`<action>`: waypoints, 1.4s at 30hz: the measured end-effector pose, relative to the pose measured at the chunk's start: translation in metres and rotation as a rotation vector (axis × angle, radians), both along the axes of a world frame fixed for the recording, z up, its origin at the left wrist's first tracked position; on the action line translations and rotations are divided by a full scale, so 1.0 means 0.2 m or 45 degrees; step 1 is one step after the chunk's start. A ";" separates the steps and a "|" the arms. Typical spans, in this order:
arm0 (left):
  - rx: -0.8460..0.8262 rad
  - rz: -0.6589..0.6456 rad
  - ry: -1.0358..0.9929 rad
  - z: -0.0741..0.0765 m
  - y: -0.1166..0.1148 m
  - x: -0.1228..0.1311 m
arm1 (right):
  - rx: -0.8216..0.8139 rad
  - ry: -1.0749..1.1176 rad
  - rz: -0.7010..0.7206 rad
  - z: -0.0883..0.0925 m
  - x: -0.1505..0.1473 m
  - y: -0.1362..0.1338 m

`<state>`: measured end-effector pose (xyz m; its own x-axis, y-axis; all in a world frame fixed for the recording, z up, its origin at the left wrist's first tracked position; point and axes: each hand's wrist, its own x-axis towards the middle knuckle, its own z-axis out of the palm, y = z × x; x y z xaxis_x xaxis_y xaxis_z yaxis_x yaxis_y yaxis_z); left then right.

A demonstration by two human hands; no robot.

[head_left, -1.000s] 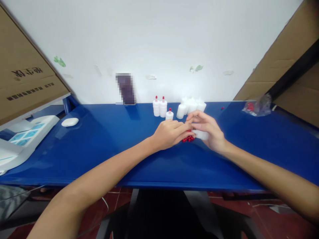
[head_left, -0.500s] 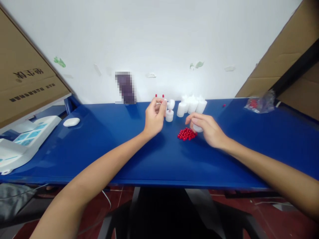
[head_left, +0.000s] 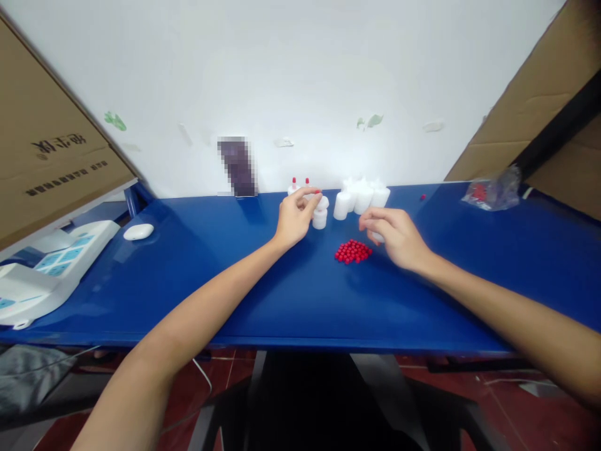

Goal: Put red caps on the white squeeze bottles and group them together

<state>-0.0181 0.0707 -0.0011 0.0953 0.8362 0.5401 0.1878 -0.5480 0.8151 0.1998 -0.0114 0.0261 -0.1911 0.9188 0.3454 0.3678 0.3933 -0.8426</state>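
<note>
My left hand (head_left: 295, 219) is closed in a pinch, with a small red cap (head_left: 317, 191) at its fingertips. Just below it are a rounded white piece (head_left: 323, 203) and a short white bottle (head_left: 320, 219). My right hand (head_left: 397, 237) curls closed around a small white plastic piece (head_left: 377, 237), mostly hidden by the fingers. Under its fingertips, to the left, lies a pile of small red caps (head_left: 352, 251) on the blue table. White bottles with red tips (head_left: 293, 183) stand behind my left hand.
Several white bottles (head_left: 361, 198) stand together by the wall. A clear plastic bag (head_left: 493, 191) with red pieces lies at the right, near a stray red cap (head_left: 423, 196). At the left are a white oval case (head_left: 138, 232) and a white device (head_left: 56, 269). Cardboard (head_left: 56, 138) flanks the table (head_left: 291, 313).
My right hand has lifted slightly away from the red pile, its fingers closing further over the white piece. The left fingertips have shifted a little right, and a red cap now shows there.
</note>
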 end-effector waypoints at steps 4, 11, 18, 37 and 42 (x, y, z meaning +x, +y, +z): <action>0.007 0.002 0.059 0.00 -0.03 -0.01 | 0.037 0.004 -0.067 0.00 0.02 0.02; 0.307 -0.212 0.492 0.02 -0.20 0.00 | 0.203 -0.244 -0.051 -0.01 0.04 0.03; 0.271 -0.434 1.027 0.01 -0.26 0.04 | 0.247 -0.365 -0.110 -0.02 0.07 0.06; 0.232 -0.330 1.092 -0.01 -0.20 0.02 | 0.262 -0.446 -0.112 -0.03 0.07 0.08; 0.185 -0.291 1.114 -0.01 -0.19 0.01 | 0.398 -0.395 -0.077 -0.03 0.07 0.07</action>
<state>-0.0158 0.0329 -0.0036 0.6749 0.6761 0.2957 0.5804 -0.7338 0.3531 0.2146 0.0028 0.0192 -0.2789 0.7918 0.5434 0.6145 0.5820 -0.5326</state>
